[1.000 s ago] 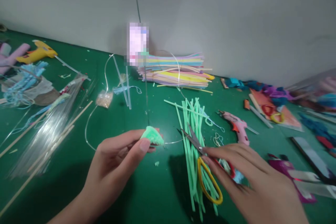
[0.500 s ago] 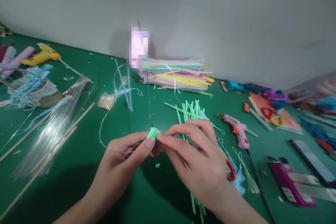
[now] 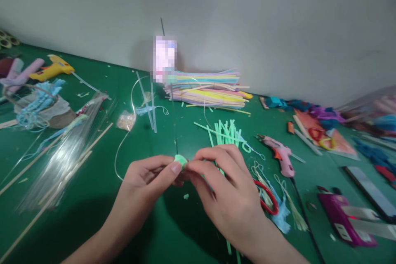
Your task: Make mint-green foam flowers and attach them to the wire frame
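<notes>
Between both hands, at the lower centre, is a small light green piece [image 3: 180, 160], soft-looking and curled; its exact kind I cannot make out. My left hand [image 3: 148, 179] pinches it between thumb and fingers. The fingertips of my right hand [image 3: 229, 189] are closed on its right edge. A thin dark rod [image 3: 173, 123] runs upward from the piece toward a blurred-out pink patch [image 3: 165, 57]. A thin clear cord [image 3: 116, 156] loops from beside my left hand. Red-handled scissors [image 3: 274, 206] show beside my right hand; whether it holds them is hidden.
Green pipe cleaners [image 3: 227, 132] lie beyond my right hand. Colourful bundles [image 3: 210, 90] rest by the wall. A pink glue gun [image 3: 283, 156], a purple device [image 3: 343, 218] and a phone-like slab [image 3: 368, 189] are right. A yellow glue gun [image 3: 54, 68] and wooden sticks [image 3: 71, 173] are left.
The green piece has tilted and shows less of its surface, still pinched. My right hand has shifted slightly, and more of the red scissor handle shows beside it.
</notes>
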A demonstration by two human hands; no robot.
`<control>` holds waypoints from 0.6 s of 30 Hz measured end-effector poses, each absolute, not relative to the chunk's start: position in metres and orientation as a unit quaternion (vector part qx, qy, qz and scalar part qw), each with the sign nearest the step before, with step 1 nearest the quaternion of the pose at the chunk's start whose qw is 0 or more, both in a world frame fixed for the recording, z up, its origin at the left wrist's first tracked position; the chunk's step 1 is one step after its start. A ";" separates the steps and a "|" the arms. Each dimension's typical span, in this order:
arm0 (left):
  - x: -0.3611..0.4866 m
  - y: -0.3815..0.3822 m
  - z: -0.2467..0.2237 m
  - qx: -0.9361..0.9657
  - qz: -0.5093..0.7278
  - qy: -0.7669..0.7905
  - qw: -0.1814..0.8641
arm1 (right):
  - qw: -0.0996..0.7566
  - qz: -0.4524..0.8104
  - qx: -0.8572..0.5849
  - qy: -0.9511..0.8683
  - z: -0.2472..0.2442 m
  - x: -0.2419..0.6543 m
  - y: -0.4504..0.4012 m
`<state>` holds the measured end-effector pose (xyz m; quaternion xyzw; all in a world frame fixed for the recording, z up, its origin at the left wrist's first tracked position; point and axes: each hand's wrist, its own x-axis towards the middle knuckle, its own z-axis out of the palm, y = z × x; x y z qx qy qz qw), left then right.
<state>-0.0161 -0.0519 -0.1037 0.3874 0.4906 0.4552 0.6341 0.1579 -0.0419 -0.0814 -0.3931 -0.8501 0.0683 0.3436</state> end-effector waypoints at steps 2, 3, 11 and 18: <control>-0.016 -0.051 -0.104 0.392 0.447 0.503 0.627 | 0.331 0.098 -0.389 -0.854 -0.080 0.157 -0.039; -0.016 -0.050 -0.105 0.394 0.441 0.512 0.623 | 0.319 0.114 -0.386 -0.858 -0.078 0.157 -0.038; -0.017 -0.050 -0.107 0.392 0.420 0.525 0.628 | 0.188 0.117 -0.315 -0.923 -0.062 0.165 -0.025; -0.015 -0.050 -0.111 0.343 0.435 0.481 0.679 | 0.204 -0.023 -0.290 -0.935 -0.069 0.159 -0.028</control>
